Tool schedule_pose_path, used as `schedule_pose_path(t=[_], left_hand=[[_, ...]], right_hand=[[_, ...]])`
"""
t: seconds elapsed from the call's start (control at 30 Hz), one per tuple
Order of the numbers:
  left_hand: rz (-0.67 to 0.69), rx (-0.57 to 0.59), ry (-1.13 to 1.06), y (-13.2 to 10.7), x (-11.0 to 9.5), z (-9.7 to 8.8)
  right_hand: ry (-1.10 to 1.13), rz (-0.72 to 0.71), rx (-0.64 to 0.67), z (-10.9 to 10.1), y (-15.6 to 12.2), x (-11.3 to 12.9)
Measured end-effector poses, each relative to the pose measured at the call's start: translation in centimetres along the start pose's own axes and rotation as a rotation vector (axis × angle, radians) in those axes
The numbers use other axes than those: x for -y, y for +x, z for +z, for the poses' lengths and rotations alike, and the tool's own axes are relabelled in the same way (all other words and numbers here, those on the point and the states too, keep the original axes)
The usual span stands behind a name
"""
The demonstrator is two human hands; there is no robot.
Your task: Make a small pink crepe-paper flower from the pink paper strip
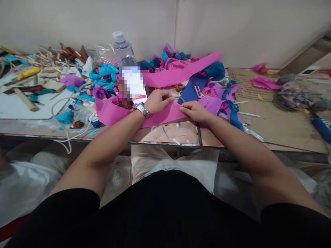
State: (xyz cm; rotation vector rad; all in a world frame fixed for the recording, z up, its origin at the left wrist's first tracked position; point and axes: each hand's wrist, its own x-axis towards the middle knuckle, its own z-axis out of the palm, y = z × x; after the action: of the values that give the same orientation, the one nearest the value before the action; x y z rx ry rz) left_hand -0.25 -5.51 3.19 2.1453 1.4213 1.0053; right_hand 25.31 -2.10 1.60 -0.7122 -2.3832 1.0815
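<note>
A long bright pink crepe-paper-like strip lies across the table edge in front of me. My left hand, with a metal watch at the wrist, is closed in a pinch on its upper edge. Close by on the right, my right hand pinches the same strip between thumb and fingertips. A thin greyish curved piece shows between the hands; I cannot tell what it is. Just beyond lies a dark blue flat piece with a small pink tool on it. A lit phone leans behind my left hand.
A water bottle stands behind the phone. Crumpled blue and purple pieces surround it, with another pink strip to the right. Wooden sticks and green-handled pliers lie left. Cardboard covers the right side, bearing a grey bundle.
</note>
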Motion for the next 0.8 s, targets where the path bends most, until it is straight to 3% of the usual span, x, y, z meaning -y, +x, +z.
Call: schedule_pose_path(t=[0.1, 0.27, 0.33, 0.8], left_hand=[[0.024, 0.012, -0.038, -0.1, -0.4, -0.1], [0.114, 0.196, -0.069, -0.5, -1.1, 0.1], [0.119, 0.218, -0.063, -0.5, -1.1, 0.2], [0.066, 0.078, 0.028, -0.1, -0.6, 0.1]], right_hand=[[0.002, 0.005, 0.0, 0.0, 0.0, 0.0], [0.018, -0.003, 0.021, 0.1, -0.1, 0.2], [0.008, -0.003, 0.02, 0.1, -0.1, 0.1], [0.054, 0.043, -0.026, 0.0, -0.1, -0.3]])
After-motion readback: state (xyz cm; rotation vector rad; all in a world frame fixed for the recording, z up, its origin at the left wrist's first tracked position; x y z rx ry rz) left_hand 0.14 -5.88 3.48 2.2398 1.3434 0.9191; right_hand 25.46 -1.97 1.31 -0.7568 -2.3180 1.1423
